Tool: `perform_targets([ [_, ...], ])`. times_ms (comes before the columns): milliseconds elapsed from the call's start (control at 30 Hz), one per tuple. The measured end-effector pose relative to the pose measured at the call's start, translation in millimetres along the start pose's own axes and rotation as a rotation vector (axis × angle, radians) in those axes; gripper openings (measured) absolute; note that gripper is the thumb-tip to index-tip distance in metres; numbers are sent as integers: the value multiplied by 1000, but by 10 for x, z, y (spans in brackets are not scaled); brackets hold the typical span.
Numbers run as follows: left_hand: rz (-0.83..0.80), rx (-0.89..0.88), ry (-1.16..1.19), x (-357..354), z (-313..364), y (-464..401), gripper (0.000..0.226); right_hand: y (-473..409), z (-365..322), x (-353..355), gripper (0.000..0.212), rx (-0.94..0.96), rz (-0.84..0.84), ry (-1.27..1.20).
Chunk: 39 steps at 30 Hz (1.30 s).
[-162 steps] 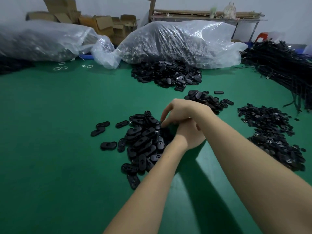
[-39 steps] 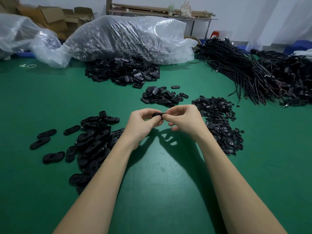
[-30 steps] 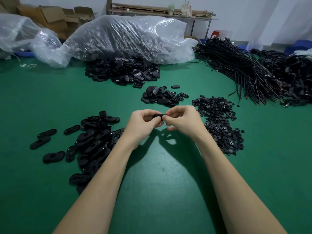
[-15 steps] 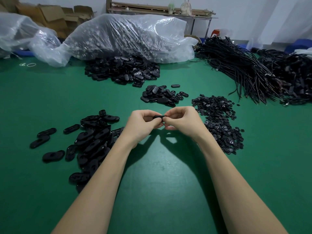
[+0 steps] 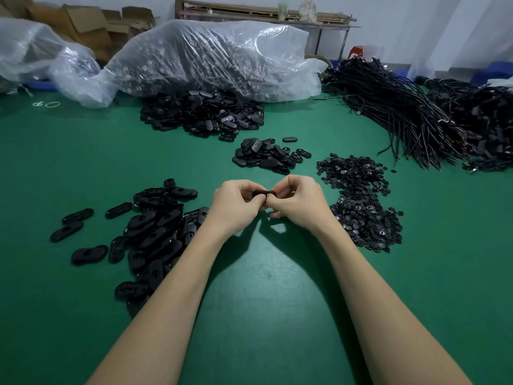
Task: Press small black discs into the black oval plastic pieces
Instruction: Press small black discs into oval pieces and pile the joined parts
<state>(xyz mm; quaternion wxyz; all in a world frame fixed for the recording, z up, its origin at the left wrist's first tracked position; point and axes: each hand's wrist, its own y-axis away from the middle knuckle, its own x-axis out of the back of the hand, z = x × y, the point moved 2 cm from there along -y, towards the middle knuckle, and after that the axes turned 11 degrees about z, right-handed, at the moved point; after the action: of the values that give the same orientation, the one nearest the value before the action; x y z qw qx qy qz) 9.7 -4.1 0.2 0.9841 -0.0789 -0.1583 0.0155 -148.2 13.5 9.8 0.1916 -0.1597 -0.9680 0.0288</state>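
My left hand (image 5: 236, 204) and my right hand (image 5: 298, 202) meet above the green table (image 5: 263, 287), both pinching one black oval piece (image 5: 263, 193) between thumbs and fingertips. Only its top edge shows; any disc in it is hidden by my fingers. To the left lies a heap of black oval pieces (image 5: 150, 232). On the right is a pile of small black discs (image 5: 361, 201). A smaller pile of oval pieces (image 5: 266, 155) sits just beyond my hands.
A larger heap of oval pieces (image 5: 202, 115) lies further back, in front of big clear plastic bags (image 5: 211, 59). Bundles of black cables (image 5: 410, 118) cover the far right. Cardboard boxes (image 5: 91, 26) and a shelf stand behind.
Since 5.4 s ago my hands left the left heap and came to the table's middle with an oval piece. Over the last second they stay almost still, fingers pressing closer together.
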Motion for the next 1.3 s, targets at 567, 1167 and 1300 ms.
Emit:
perform_targets([
  [567, -20, -7, 17, -22, -4, 3, 17, 10, 82, 7, 12, -38, -44, -162],
  [1167, -160, 269, 370, 65, -23, -33, 8, -12, -23, 74, 4, -272, -222, -376],
  [1300, -134, 242, 346, 49, -61, -41, 12, -23, -22, 45, 7, -248, -170, -337],
])
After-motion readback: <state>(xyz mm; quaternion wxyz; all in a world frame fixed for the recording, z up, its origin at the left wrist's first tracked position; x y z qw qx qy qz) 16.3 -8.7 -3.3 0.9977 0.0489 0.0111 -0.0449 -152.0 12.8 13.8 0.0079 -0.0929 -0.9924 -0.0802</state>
